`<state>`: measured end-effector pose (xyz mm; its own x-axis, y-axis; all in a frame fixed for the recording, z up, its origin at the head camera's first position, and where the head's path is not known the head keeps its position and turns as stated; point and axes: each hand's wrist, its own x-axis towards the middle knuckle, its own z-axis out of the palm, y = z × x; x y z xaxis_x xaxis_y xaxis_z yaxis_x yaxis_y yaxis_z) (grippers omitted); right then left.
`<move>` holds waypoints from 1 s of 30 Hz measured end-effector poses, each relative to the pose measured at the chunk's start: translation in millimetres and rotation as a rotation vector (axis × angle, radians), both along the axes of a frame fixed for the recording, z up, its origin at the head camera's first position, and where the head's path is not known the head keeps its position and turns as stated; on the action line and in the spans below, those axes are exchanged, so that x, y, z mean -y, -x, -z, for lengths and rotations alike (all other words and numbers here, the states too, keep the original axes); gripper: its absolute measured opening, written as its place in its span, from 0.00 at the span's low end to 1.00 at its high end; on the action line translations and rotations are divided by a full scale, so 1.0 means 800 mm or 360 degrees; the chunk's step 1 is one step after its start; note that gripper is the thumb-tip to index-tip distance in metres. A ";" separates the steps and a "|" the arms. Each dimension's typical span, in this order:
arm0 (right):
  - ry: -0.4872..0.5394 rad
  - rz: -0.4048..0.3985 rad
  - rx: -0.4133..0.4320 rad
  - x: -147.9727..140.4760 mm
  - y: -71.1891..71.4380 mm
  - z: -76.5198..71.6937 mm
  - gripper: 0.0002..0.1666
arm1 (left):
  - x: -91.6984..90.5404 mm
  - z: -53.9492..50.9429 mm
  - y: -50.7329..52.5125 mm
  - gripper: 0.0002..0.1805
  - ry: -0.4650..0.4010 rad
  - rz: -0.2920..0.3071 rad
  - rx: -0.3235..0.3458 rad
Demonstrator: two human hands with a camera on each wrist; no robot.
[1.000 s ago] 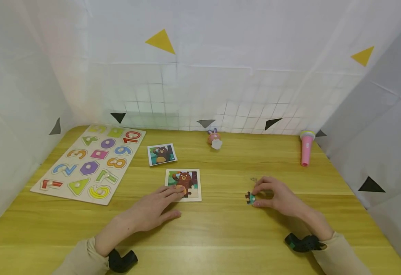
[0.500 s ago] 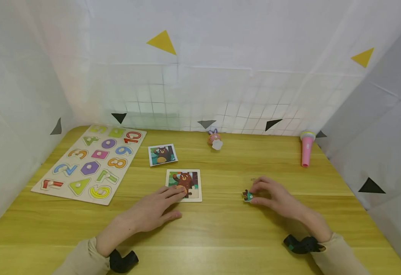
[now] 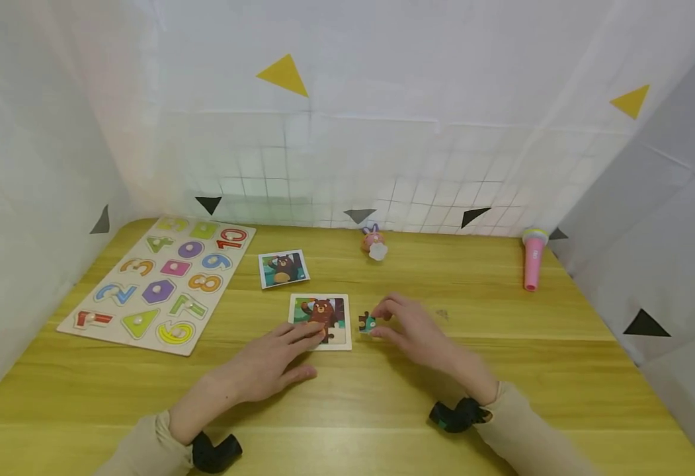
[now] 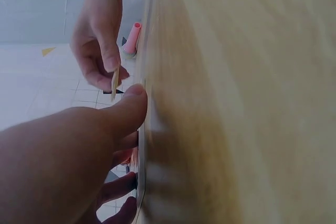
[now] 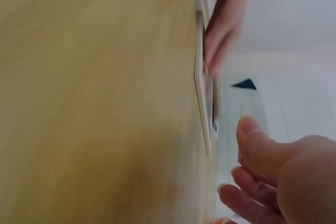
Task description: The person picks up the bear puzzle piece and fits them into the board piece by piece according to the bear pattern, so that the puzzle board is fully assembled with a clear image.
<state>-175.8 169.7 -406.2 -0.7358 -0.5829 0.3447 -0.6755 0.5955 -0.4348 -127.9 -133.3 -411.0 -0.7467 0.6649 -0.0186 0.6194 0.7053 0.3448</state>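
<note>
A square bear puzzle (image 3: 336, 305) in a pale frame lies mid-table, with a bare gap at its lower right corner. My left hand (image 3: 266, 360) rests its straight fingertips on the left part of the puzzle. Between thumb and fingers my right hand (image 3: 415, 330) pinches a teal and brown puzzle piece (image 3: 367, 322), just right of the frame and apart from it. In the left wrist view the piece (image 4: 115, 83) shows edge-on, held above the table. The right wrist view shows the frame (image 5: 199, 72) from the side, under the left fingers.
Behind the puzzle lies a bear picture card (image 3: 284, 268). A number and shape board (image 3: 159, 284) covers the left side. A small rabbit toy (image 3: 374, 243) sits at the back, and a pink toy microphone (image 3: 533, 259) lies at the far right.
My right hand has lifted the puzzle piece and carried it left, from the right part of the table to beside the frame. My left hand has stayed on the puzzle.
</note>
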 end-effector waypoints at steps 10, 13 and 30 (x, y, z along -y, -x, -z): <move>0.0000 -0.0048 0.0089 0.044 0.008 -0.001 0.12 | 0.002 0.004 0.001 0.34 -0.0030 -0.0012 -0.0014; -0.0029 -0.0070 0.0113 0.051 0.010 0.002 0.12 | 0.002 0.005 0.001 0.34 -0.0035 -0.0012 -0.0011; -0.0083 -0.0105 0.0113 0.055 0.008 0.019 0.12 | 0.000 0.003 0.001 0.34 -0.0045 -0.0010 0.0015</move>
